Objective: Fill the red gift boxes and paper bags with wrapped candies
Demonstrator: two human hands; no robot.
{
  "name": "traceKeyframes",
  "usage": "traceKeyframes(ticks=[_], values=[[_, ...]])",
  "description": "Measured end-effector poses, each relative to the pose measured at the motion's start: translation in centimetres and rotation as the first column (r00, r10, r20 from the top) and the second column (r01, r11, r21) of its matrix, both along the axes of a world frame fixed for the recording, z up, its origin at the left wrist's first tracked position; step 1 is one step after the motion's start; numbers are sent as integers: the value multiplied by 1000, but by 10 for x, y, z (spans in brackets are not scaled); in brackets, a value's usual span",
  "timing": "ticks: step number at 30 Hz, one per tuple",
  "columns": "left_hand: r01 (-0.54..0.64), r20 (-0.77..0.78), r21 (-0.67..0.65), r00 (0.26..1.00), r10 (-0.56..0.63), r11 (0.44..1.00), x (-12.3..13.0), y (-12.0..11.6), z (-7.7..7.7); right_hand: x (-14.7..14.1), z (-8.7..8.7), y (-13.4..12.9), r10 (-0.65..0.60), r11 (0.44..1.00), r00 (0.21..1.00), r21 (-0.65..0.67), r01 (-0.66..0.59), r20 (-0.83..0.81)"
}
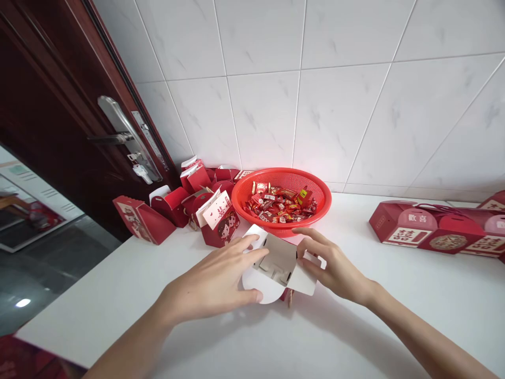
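An opened paper box (276,258), white inside with its flaps spread, stands on the white table between my hands. My left hand (216,279) lies along its left side, fingers apart, the thumb by the rounded front flap. At the right side, my right hand (331,263) has its thumb and index finger closed on a white flap of the box. Just behind stands a red plastic basket (323,202) with wrapped candies (280,205) inside. A bit of red and a twisted cord show under the box.
Several red gift boxes (169,205) stand at the back left beside the basket. A row of red boxes (426,226) sits at the right. Behind is a tiled wall (335,105); a dark door (71,105) with a handle and keys is at the left.
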State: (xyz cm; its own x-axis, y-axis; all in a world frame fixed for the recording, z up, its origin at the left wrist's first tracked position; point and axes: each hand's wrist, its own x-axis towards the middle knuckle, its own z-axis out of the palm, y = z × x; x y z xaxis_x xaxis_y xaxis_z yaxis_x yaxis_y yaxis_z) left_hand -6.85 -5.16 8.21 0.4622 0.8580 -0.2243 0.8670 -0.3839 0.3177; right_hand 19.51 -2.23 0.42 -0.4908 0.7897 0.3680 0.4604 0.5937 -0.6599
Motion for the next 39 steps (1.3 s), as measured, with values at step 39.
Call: traceKeyframes(ticks=[39], values=[[-22,119,329,993,-19,944,14,-14,-46,27,13,-1,157,978,987,-138,-159,-20]])
